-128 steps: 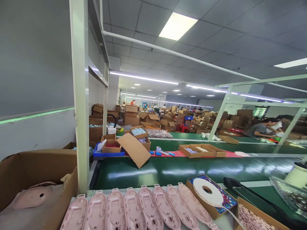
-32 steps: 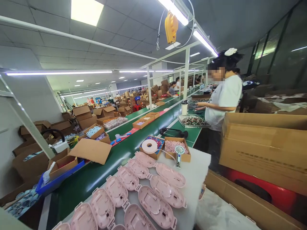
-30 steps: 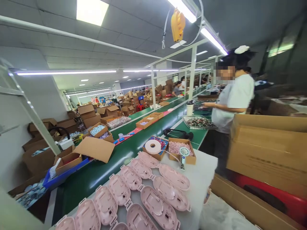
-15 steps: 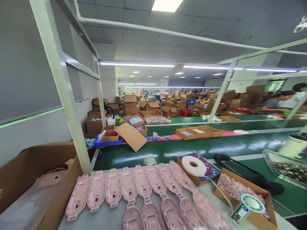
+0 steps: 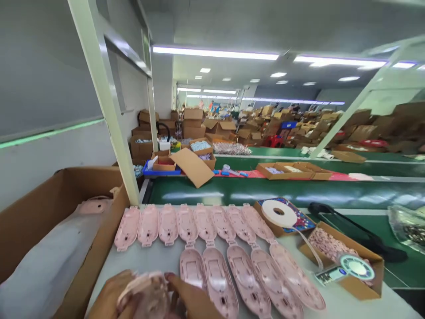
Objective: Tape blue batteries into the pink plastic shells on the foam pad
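Observation:
At the bottom of the head view, my left hand (image 5: pixel 111 292) and my right hand (image 5: pixel 192 296) grip a pink plastic shell (image 5: pixel 149 294) from its two sides. This shell is blurred by motion, and some of my fingers are hidden behind it. Just beyond my hands, several pink shell halves (image 5: pixel 168 227) lie in a row on the pale worktop (image 5: pixel 149 256), hollow side up. Nearer to me and to the right is a second row of pink shell halves (image 5: pixel 217 277), set end to end with those behind; my right hand overlaps its near left end.
On the left stands a large carton (image 5: pixel 75 283) with a pink piece and white sheeting inside. To the right are a white tape roll (image 5: pixel 279 212), a box of small pink parts (image 5: pixel 327 241) and a handheld fan-like device (image 5: pixel 357 267). A green conveyor (image 5: pixel 232 190) runs behind.
My hands have come into view at the bottom, holding a pink shell. The camera has tilted down and turned a little left, so the worktop sits higher and further right.

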`<state>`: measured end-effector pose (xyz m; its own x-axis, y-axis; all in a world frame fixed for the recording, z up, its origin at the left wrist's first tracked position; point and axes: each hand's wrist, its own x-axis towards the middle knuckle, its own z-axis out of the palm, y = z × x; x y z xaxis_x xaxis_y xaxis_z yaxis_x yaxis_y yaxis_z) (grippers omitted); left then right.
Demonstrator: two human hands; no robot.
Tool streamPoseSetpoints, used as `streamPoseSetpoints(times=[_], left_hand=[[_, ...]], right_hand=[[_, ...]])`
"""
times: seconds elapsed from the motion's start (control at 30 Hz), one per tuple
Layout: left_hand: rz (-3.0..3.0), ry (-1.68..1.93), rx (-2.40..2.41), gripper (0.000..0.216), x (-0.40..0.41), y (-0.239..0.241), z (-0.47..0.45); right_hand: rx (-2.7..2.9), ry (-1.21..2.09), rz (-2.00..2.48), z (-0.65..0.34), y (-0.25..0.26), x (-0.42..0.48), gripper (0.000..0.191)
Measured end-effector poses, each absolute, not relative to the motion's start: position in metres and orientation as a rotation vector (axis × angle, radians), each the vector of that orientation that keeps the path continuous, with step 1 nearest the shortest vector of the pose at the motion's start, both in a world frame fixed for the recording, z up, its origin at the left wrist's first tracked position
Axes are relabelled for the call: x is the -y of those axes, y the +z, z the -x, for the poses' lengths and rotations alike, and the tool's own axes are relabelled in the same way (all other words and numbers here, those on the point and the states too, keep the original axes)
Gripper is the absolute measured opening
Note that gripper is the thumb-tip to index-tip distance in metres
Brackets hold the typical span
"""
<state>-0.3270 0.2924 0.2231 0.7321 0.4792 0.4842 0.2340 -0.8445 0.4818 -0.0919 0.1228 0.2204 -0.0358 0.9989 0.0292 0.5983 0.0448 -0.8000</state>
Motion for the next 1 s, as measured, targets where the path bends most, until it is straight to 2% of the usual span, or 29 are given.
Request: streamPoseSetpoints(times=[0.07,0.13,0.2,0.33,0.53,0.67,0.8,0.93,1.0], left_hand=[[-2.407,0.732,-0.532,0.044,-0.286,0.207,0.312],[-2.306,0.712,-0.54,0.066,-0.295,0.188,0.299],[-2.269,0.694,-0.584,0.073,-0.313,0.168,0.293],[-2.284,0.573,-0.653,0.054,-0.345,0.145,0.295],[-2.367,0.419,-0.705,0.024,-0.352,0.148,0.292],[-2.413,0.357,-0.767,0.029,-0.339,0.148,0.301],[-2.568,0.218,-0.842,0.047,-0.326,0.145,0.315],[-2.685,0.266,-0.941,0.048,-0.32,0.144,0.324],[-2.739,0.306,-0.956,0.044,-0.321,0.142,0.329]], right_hand=[[1.638,0.844,1.678,0.087,0.215,-0.123,0.056],[1.554,0.786,1.781,0.082,0.206,-0.118,0.053],[1.468,0.742,1.906,0.075,0.197,-0.113,0.054],[1.431,0.675,2.094,0.066,0.184,-0.117,0.045],[1.511,0.716,2.124,0.085,0.182,-0.138,0.034],[1.613,0.751,2.159,0.092,0.179,-0.14,0.032],[1.822,0.569,2.015,0.098,0.177,-0.141,0.027],[2.019,0.41,1.937,0.117,0.175,-0.149,0.048],[2.067,0.391,1.974,0.125,0.174,-0.152,0.051]])
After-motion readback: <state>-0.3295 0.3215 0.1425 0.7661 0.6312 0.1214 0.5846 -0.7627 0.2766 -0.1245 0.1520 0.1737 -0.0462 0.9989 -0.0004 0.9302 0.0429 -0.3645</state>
